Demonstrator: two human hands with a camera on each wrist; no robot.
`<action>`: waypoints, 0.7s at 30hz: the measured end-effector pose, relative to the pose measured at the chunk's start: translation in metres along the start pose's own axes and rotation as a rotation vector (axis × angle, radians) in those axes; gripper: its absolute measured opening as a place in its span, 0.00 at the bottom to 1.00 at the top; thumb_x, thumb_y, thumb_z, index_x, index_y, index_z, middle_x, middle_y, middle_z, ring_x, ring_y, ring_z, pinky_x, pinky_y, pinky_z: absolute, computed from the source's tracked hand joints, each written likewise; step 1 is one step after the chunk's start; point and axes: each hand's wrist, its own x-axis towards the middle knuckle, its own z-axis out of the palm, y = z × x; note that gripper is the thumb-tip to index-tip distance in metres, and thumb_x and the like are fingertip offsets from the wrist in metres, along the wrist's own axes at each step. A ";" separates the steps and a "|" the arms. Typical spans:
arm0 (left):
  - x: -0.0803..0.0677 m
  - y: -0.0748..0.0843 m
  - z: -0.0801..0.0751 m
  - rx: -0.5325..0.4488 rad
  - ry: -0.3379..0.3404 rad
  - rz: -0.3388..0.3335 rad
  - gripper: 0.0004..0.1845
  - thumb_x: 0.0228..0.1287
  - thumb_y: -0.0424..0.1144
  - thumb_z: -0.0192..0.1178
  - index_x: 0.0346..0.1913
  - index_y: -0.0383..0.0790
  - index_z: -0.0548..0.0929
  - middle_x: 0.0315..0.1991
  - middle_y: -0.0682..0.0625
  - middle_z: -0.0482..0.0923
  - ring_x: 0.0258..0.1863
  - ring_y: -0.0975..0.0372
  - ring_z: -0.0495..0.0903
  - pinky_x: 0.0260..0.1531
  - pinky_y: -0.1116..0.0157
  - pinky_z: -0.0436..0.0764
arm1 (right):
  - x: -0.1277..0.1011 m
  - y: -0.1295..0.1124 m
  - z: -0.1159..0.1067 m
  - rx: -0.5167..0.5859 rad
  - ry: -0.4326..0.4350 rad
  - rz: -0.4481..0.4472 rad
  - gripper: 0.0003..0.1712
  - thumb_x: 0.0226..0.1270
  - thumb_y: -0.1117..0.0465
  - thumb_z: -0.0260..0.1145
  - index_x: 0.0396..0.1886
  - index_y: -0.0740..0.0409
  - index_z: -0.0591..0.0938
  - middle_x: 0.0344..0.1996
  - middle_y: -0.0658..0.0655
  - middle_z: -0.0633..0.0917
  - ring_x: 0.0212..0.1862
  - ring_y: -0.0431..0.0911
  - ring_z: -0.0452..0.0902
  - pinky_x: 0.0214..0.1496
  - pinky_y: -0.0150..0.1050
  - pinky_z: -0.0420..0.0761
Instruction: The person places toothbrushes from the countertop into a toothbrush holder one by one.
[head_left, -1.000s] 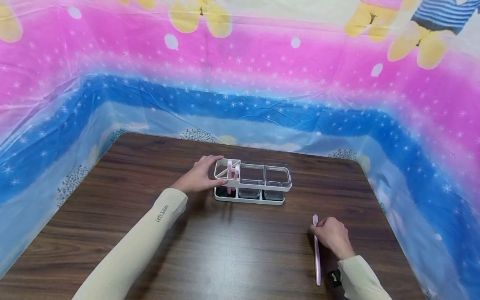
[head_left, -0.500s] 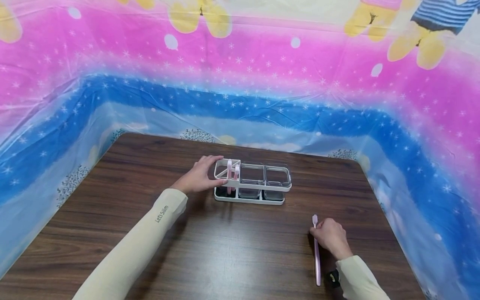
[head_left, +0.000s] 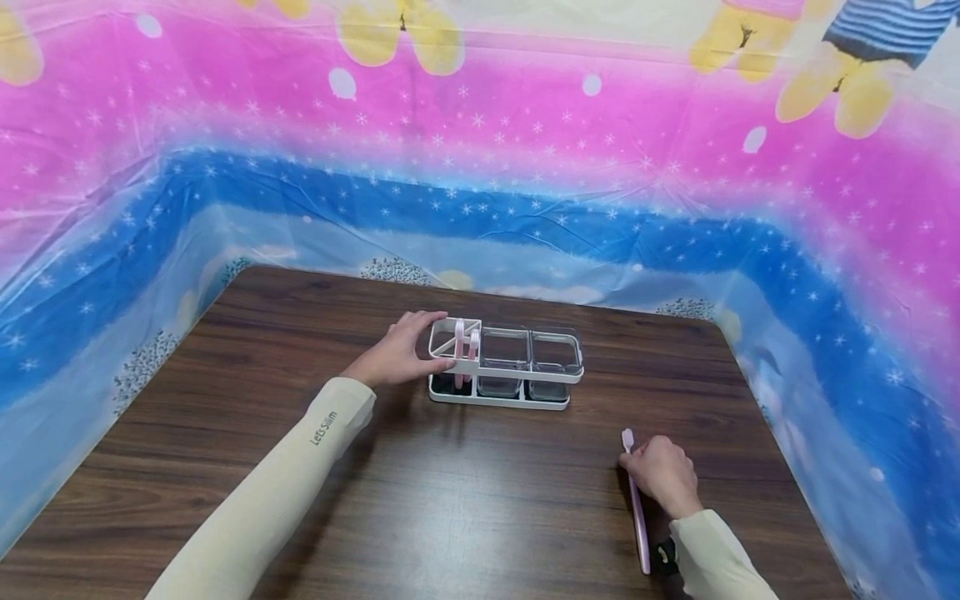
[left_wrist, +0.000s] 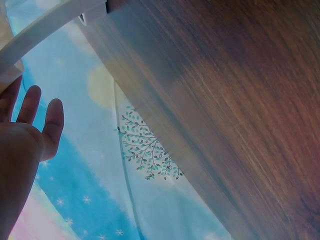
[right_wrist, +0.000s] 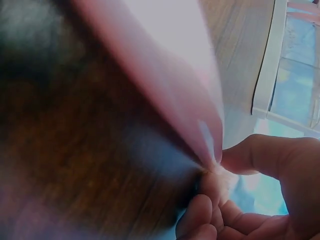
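A white toothbrush holder [head_left: 525, 375] stands on the dark wood table, two pink toothbrushes [head_left: 460, 333] upright in its divided left compartment and two clear cups [head_left: 504, 348] beside them. My left hand [head_left: 397, 352] grips the holder's left end, thumb at the front rim and fingers at the back. In the left wrist view the holder's white rim [left_wrist: 42, 27] meets the fingers. Nearer the table's right side, my right hand [head_left: 663, 473] pinches another pink toothbrush [head_left: 640, 525] below its head, its handle pointing toward me. That handle [right_wrist: 165, 65] looms blurred in the right wrist view.
The brown table [head_left: 420, 500] has its far edge [head_left: 480, 290] behind the holder. A printed pink and blue cloth [head_left: 480, 175] hangs around the back and sides. A small black object [head_left: 666, 557] sits at my right wrist.
The toothbrush in my right hand has turned slightly, its head going left and its handle end right. My right hand has shifted a little; the left hand and the holder stay still.
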 end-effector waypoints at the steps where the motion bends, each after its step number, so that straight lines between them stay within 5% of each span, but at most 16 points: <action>1: 0.000 0.000 0.000 0.001 0.000 -0.001 0.44 0.54 0.59 0.65 0.69 0.42 0.63 0.63 0.42 0.66 0.63 0.52 0.60 0.61 0.44 0.56 | 0.000 0.000 0.000 0.004 -0.002 0.006 0.19 0.56 0.50 0.65 0.11 0.53 0.76 0.14 0.51 0.74 0.20 0.49 0.70 0.20 0.41 0.66; 6: -0.001 0.000 0.001 -0.002 0.007 0.013 0.44 0.53 0.59 0.65 0.69 0.41 0.63 0.62 0.41 0.67 0.62 0.51 0.61 0.60 0.44 0.57 | 0.002 -0.002 -0.003 0.023 0.018 -0.007 0.19 0.57 0.49 0.65 0.11 0.53 0.78 0.11 0.49 0.75 0.18 0.47 0.69 0.21 0.40 0.66; 13: -0.001 0.002 0.000 -0.001 0.007 0.012 0.44 0.53 0.58 0.66 0.69 0.41 0.63 0.62 0.40 0.67 0.62 0.51 0.61 0.59 0.44 0.58 | 0.005 -0.014 -0.017 0.096 0.157 -0.100 0.11 0.54 0.54 0.65 0.21 0.55 0.84 0.18 0.48 0.80 0.24 0.46 0.73 0.35 0.47 0.72; 21: -0.001 0.003 -0.001 -0.005 0.002 0.001 0.44 0.52 0.58 0.66 0.69 0.41 0.63 0.62 0.40 0.67 0.62 0.51 0.61 0.60 0.44 0.58 | 0.006 -0.043 -0.039 0.315 0.358 -0.314 0.06 0.59 0.60 0.66 0.26 0.57 0.84 0.22 0.50 0.82 0.25 0.43 0.74 0.27 0.34 0.73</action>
